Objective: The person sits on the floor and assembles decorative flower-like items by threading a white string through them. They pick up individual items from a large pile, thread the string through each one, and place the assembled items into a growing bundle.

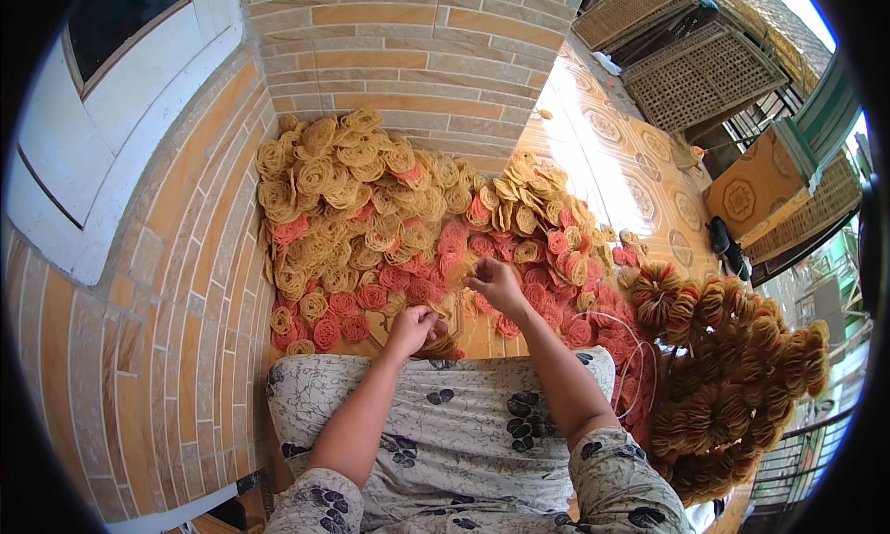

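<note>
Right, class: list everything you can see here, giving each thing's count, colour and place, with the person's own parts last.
Loose lacy discs: too many to count, yellow and pink-red, heaped on the floor against the brick wall.
Threaded bundles: many, tan-orange, person's right.
Cord: one, pale, beside the bundles.
Brick wall: tan, ahead and left.
Woven panels: several, brown, top right.
Lap cloth: one, patterned grey.
Left hand: holds a stack of discs.
Right hand: picks one yellow disc.

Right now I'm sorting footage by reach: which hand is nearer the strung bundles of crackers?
Right. The right hand is out over the loose crackers, nearer the strung bundles; the left hand sits farther away.
</note>
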`<state>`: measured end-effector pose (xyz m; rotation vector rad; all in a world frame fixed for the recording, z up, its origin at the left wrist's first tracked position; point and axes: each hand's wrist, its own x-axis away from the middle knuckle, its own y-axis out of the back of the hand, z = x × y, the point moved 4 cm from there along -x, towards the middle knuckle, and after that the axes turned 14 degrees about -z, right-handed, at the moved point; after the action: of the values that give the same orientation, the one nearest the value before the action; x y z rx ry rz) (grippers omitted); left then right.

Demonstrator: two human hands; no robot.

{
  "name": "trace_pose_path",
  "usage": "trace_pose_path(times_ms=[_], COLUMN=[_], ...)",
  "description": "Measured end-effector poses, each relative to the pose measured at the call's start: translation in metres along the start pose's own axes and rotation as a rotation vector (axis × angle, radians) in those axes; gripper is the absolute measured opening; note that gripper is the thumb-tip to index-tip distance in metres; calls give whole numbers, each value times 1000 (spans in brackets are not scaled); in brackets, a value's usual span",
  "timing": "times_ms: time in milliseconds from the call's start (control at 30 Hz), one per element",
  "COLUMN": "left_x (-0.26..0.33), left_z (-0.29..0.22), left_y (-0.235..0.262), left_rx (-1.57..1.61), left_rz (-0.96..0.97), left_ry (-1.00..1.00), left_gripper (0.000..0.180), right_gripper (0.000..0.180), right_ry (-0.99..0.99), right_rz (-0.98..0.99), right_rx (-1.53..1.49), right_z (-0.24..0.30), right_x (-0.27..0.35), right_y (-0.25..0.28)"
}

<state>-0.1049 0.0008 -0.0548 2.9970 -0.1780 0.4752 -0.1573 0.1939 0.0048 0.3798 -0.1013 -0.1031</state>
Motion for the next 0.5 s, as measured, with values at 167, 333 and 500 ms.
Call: trace_pose_path(times_ms=[167,333,500], left_x=[0,0,4], left_z=[-2,-2,-6], left_y=[-3,-4,-7], left_rx=[12,-50,-106], left_rz=[-3,61,138], left_ry=[17,21,-16], left_gripper=[19,20,20], right_gripper=[35,36,35], right_ry=[65,171,-97], right_rz=[166,-53,190], right_rx=[340,777,1151], right_z=[-11,-36,-58], right_x=[3,0,15], right_y=[14,32,50])
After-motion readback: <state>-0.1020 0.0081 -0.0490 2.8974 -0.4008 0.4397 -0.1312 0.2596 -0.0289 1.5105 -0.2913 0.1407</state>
